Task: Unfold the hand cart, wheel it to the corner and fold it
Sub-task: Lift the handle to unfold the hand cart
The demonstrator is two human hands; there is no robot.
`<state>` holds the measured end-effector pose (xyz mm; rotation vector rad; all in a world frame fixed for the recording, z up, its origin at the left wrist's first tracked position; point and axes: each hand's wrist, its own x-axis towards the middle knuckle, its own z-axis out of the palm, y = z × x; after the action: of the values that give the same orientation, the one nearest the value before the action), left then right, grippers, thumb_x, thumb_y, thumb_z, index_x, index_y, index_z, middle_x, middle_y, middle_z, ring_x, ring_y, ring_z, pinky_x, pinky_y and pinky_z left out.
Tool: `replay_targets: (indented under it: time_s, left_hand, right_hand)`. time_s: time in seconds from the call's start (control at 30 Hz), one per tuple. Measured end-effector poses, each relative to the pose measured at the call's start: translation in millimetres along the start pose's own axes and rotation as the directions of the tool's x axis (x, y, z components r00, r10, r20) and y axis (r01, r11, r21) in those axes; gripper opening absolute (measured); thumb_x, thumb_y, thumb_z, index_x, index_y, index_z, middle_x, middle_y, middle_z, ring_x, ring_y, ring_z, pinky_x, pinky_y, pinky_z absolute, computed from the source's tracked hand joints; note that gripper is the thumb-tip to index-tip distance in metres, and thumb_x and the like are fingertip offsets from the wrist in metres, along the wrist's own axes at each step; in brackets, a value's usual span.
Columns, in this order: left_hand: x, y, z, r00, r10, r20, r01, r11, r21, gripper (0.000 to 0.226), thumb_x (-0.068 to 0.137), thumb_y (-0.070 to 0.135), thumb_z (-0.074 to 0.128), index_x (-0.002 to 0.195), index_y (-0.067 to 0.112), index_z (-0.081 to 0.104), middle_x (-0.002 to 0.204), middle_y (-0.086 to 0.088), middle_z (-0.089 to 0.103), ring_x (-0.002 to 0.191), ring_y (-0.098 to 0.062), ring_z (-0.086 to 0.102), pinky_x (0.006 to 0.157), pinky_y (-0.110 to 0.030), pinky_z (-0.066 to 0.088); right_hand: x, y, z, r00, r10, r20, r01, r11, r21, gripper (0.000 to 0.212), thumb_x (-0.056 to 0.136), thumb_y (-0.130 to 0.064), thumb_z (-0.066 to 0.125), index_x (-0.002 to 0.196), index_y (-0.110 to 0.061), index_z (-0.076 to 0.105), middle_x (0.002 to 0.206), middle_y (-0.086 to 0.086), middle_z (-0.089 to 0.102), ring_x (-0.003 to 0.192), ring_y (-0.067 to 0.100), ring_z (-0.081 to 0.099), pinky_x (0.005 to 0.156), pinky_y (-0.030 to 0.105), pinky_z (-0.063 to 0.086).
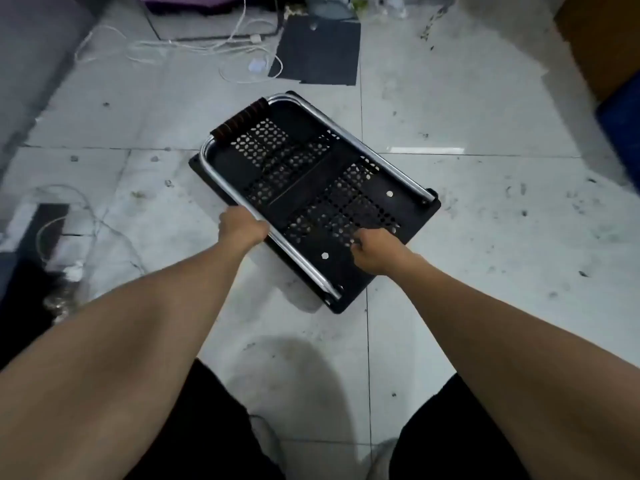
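Note:
The hand cart (311,188) lies on the tiled floor, a black perforated platform with its chrome U-shaped handle (374,150) folded flat on top. A dark ribbed grip (239,121) covers the handle's far bar. My left hand (242,228) is closed around the handle's left chrome tube, near the platform's left edge. My right hand (375,247) rests on the platform's near end with fingers curled onto the perforated surface. The wheels are hidden beneath the platform.
White cables (194,46) and a charger lie on the floor at the back. A dark mat (318,50) sits behind the cart. A brown box (602,39) and a blue object (623,133) stand at the right. More cables (69,230) lie at the left.

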<state>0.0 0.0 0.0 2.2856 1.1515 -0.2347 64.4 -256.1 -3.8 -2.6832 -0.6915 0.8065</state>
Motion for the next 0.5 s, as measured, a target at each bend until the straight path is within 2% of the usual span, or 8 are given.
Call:
replay_targets:
  time_s: [0.07,0.1,0.2,0.3,0.43,0.5]
  left_hand:
    - [14.6,-0.7,9.4,0.999,-0.052,0.014,0.053,0.995,-0.081,0.028,0.076,0.028,0.068,0.077,0.002,0.056,0.077,-0.007,0.058,0.080,-0.029,0.060,0.071,-0.035,0.053]
    - [23.4,-2.0,13.8,0.996,-0.089,0.020,0.090,0.987,-0.134,0.026,0.077,0.026,0.068,0.080,0.003,0.056,0.074,-0.007,0.055,0.079,-0.031,0.063,0.069,-0.035,0.054]
    - [36.5,-4.7,28.6,0.981,-0.183,0.070,0.194,0.954,-0.227,0.035,0.078,0.025,0.072,0.096,0.001,0.054,0.091,-0.012,0.056,0.079,-0.034,0.066,0.069,-0.036,0.058]
    - [45.2,-3.5,39.8,0.971,-0.238,0.019,0.231,0.916,-0.328,0.042,0.071,0.028,0.079,0.093,0.000,0.058,0.096,-0.015,0.065,0.077,-0.032,0.068,0.072,-0.037,0.060]
    - [55.7,-0.3,43.2,0.950,-0.312,-0.006,0.286,0.878,-0.384,0.062,0.057,0.033,0.089,0.101,0.000,0.062,0.098,-0.017,0.070,0.080,-0.031,0.069,0.077,-0.044,0.061]
    - [58.3,3.2,40.1,0.949,-0.303,-0.085,0.254,0.897,-0.362,0.056,0.056,0.034,0.086,0.094,0.001,0.063,0.093,-0.017,0.071,0.075,-0.031,0.070,0.075,-0.044,0.062]
  right_hand:
    - [8.3,16.0,13.1,0.999,0.007,-0.050,-0.005,0.999,0.044,0.026,0.088,-0.031,0.041,0.097,-0.014,0.059,0.097,0.010,0.066,0.082,0.031,0.061,0.070,0.034,0.051]
    - [10.7,24.0,18.4,0.997,0.005,-0.082,0.001,0.998,0.065,0.026,0.088,-0.030,0.043,0.099,-0.013,0.060,0.094,0.010,0.067,0.082,0.030,0.062,0.070,0.034,0.052]
    - [1.5,41.8,24.4,0.983,0.066,-0.168,-0.050,0.994,0.098,0.018,0.087,-0.028,0.046,0.088,-0.015,0.058,0.083,0.006,0.064,0.076,0.029,0.060,0.062,0.032,0.047]
    - [-7.7,55.8,24.5,0.962,0.124,-0.243,-0.087,0.984,0.157,0.016,0.085,-0.023,0.045,0.072,-0.015,0.051,0.072,0.006,0.059,0.070,0.031,0.056,0.056,0.030,0.039]
    - [-16.0,65.4,22.2,0.940,0.213,-0.267,-0.157,0.964,0.215,0.019,0.086,-0.023,0.047,0.090,-0.010,0.061,0.088,0.010,0.066,0.078,0.030,0.060,0.065,0.035,0.052]
    - [-16.1,72.1,23.8,0.944,0.199,-0.263,-0.151,0.970,0.190,0.022,0.085,-0.023,0.047,0.094,-0.010,0.062,0.094,0.011,0.067,0.082,0.029,0.062,0.069,0.038,0.055]
